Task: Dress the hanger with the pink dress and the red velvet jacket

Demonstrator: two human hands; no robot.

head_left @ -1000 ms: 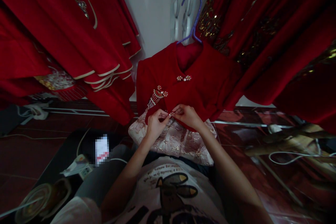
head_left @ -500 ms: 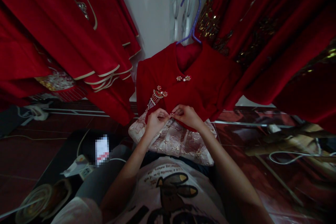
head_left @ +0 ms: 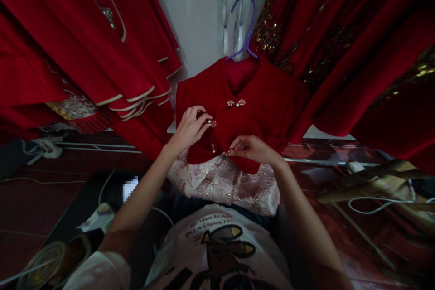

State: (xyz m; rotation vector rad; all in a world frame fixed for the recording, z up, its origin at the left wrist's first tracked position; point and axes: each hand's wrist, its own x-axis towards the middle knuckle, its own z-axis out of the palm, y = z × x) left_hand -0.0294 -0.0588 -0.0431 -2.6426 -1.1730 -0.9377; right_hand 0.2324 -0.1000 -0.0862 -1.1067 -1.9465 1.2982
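Observation:
A short red jacket hangs from a purple hanger in front of me, its hem over pale pink brocade fabric. At its neckline sits a beaded clasp. My left hand is at the jacket's left front, thumb and fingers pinched on a beaded brooch and hiding most of it. Lower down, my right hand pinches a small beaded clasp at the front opening near the hem. A small beaded piece shows on the cloth between the hands.
Red garments with pale piping hang at the left, and red gowns with gold sequins at the right. A white cabinet stands behind. A lit, blurred-out screen and a lidded plastic container lie at lower left.
My left hand has left the hem, where both hands were together, and moved up and left onto the brooch. My right hand has shifted slightly right, still pinching at the hem.

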